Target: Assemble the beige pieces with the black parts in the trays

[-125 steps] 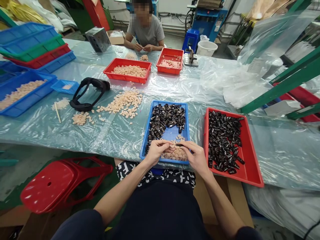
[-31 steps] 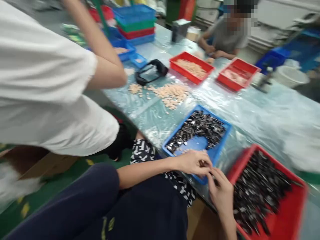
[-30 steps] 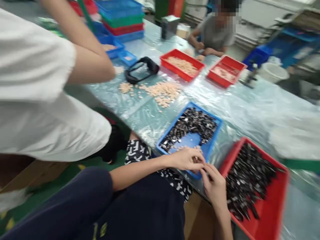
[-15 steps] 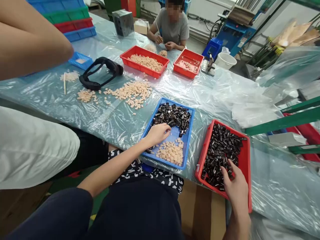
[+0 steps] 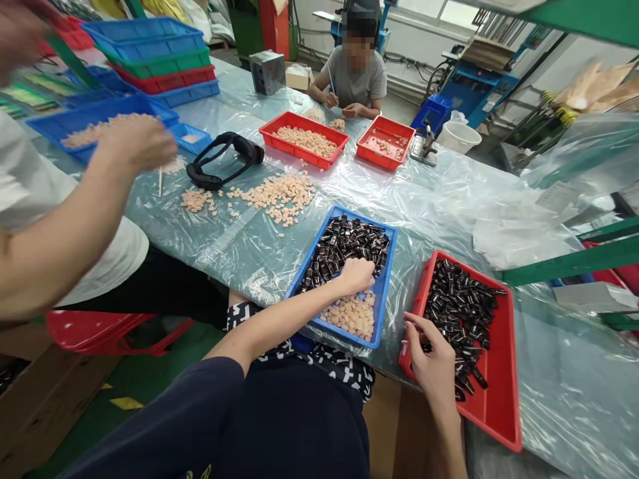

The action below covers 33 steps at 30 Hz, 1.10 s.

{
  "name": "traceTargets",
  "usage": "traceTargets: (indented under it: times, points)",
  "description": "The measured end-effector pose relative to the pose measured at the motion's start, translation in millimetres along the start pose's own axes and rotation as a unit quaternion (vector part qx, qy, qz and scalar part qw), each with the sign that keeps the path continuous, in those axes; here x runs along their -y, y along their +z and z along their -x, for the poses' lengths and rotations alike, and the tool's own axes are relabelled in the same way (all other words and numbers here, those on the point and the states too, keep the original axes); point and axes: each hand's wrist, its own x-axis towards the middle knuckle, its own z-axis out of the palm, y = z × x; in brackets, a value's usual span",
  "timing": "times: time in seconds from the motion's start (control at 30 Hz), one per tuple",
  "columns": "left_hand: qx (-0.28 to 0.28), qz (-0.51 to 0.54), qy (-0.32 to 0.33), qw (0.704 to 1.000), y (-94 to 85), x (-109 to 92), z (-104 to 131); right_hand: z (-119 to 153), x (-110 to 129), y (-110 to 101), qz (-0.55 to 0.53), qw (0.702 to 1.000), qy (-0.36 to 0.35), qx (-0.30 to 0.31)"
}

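My left hand (image 5: 357,275) is closed over the blue tray (image 5: 383,293), between its black parts (image 5: 349,243) and its pale beige pieces (image 5: 352,314). Its fingertips point down and away, so anything in them is hidden. At the left rim of the red tray (image 5: 503,399), my right hand (image 5: 430,346) has thumb and forefinger nearly together. What they pinch is too small to make out. Many black parts with shiny metal bits (image 5: 462,313) fill the upper and left portion of that red tray.
Beige pieces (image 5: 284,196) lie loose on the plastic-covered table (image 5: 224,243), near a black strapped headset (image 5: 224,159). Two red trays (image 5: 304,140) (image 5: 384,143) stand farther back. A co-worker's arm (image 5: 74,226) reaches in from the left; another person (image 5: 357,76) sits opposite. Green bars (image 5: 574,263) stand at right.
My left hand has moved right within the blue tray and turned down. My right hand has left the black parts for the red tray's left rim. The neighbour's arm has swung lower; the view has shifted.
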Motion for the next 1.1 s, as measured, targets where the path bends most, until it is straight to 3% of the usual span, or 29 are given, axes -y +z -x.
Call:
traceTargets:
  times: [0.1,0.2,0.27,0.37,0.5,0.7,0.9,1.1]
  points:
    - [-0.023,0.153,0.019,0.988,-2.7,2,27,2,9,13,-0.021,0.999,0.023,0.012]
    - [-0.029,0.391,0.057,0.918,-1.1,0,62,2,15,32,-0.041,0.998,0.045,0.027]
    - [-0.022,0.460,0.067,0.885,-0.4,0,85,3,16,44,-0.052,0.997,0.041,0.032]
    - [-0.026,0.418,0.093,0.903,-3.8,9,110,4,14,54,-0.050,0.998,-0.007,0.042]
    - [-0.061,0.287,0.145,0.945,-10.2,26,132,0,11,55,-0.038,0.985,-0.124,0.117]
    - [-0.099,0.323,0.134,0.932,-5.5,35,151,-16,22,53,0.012,0.958,-0.251,0.142]
    - [-0.131,0.419,0.068,0.896,-12.0,37,160,-26,40,49,0.013,0.960,-0.232,0.157]
    - [-0.043,0.501,0.015,0.865,-11.4,44,156,-25,48,53,-0.009,0.963,-0.189,0.190]
